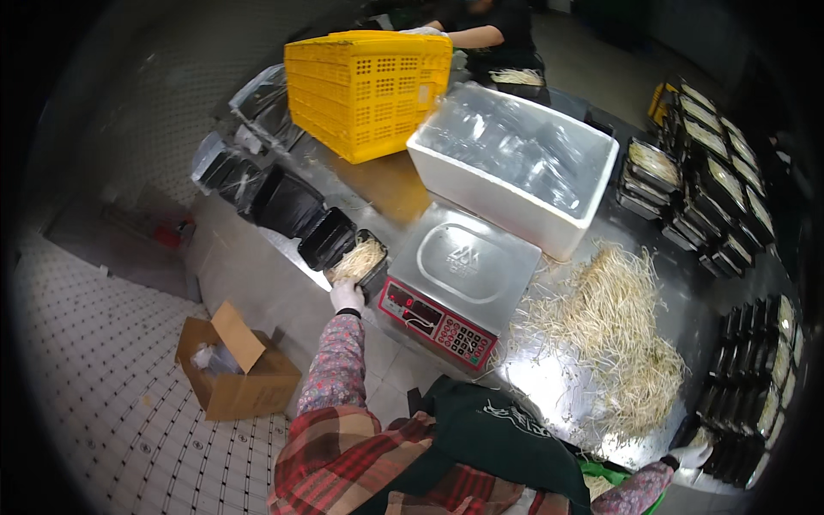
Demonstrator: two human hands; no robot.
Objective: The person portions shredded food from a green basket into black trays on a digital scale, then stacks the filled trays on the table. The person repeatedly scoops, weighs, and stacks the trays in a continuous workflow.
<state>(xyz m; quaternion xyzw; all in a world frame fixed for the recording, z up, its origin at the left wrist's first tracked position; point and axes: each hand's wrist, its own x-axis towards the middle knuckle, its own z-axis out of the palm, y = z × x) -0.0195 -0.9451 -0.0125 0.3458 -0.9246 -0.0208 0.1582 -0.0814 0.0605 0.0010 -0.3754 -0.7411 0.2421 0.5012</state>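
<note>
My left hand (348, 296), in a white glove, grips the near end of a black tray of bean sprouts (359, 257) just left of the scale. That scale (463, 257) has a bare steel top and a red front panel with keys and a lit display. At the lower right, my gloved right hand (689, 456) is against the nearest of the filled black trays (738, 403) standing in rows; its fingers are small and partly hidden, so their grip is unclear. Right of the scale, a large heap of loose bean sprouts (622, 330) lies on the steel table.
Behind the scale stands a white foam box (506, 197) lined with clear plastic. A person (498, 34) across the table touches a yellow crate (369, 94). Empty black trays (287, 202) line the left edge; filled trays (717, 176) pile at far right. A cardboard box (240, 369) sits on the floor.
</note>
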